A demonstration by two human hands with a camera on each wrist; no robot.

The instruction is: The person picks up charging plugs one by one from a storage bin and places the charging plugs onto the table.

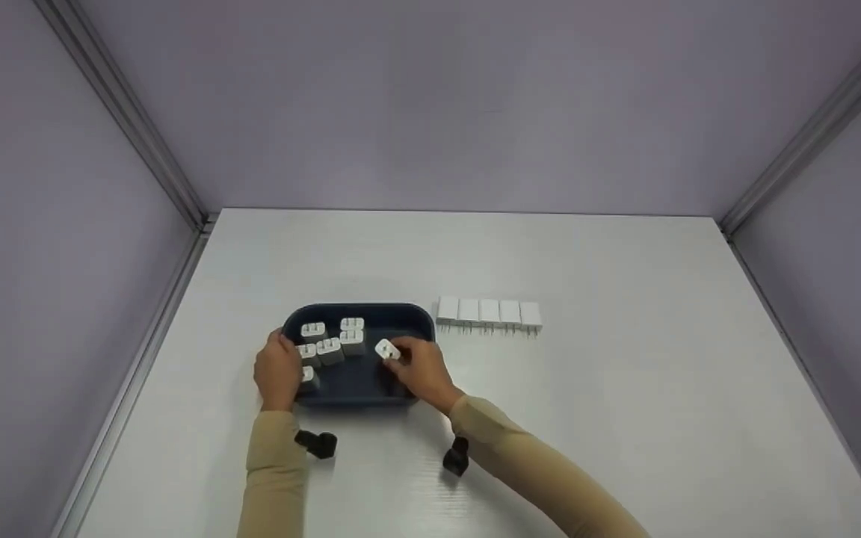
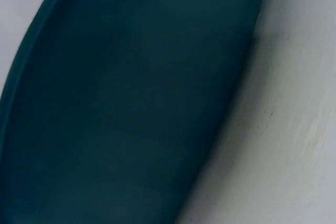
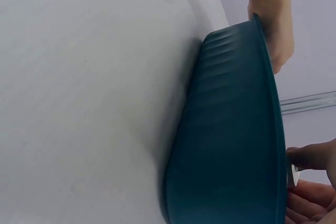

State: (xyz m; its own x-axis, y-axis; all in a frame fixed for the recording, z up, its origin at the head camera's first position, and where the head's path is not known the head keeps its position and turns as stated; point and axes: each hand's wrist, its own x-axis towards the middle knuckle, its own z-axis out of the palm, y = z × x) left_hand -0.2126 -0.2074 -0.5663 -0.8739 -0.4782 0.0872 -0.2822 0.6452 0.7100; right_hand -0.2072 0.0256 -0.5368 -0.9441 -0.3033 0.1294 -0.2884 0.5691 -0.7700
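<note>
left hand (image 1: pixel 278 371) grips while right hand (image 1: pixel 424 370) pinches.

Tray (image 1: pixel 359 382) dk blue, poss. teal (wrist views dim); plugs (image 1: pixel 489 311) wht; tbl (image 1: pixel 640 403) wht; sleeves (image 1: pixel 273 467) tan; walls (image 1: pixel 445 104) lilac-gry.

Flat, diffuse light washes the white table (image 1: pixel 647 373) around the left hand (image 1: pixel 279 371) and right hand (image 1: pixel 424 370), shining faintly between the sleeves (image 1: pixel 542 467). By the left hand, I see the tray (image 2: pixel 126 98) sink into dim, smeared teal in the wrist view. Below the right hand, its shadow spreads soft-edged; beyond, the plugs (image 1: pixel 489 311) look slightly smudged.
</note>
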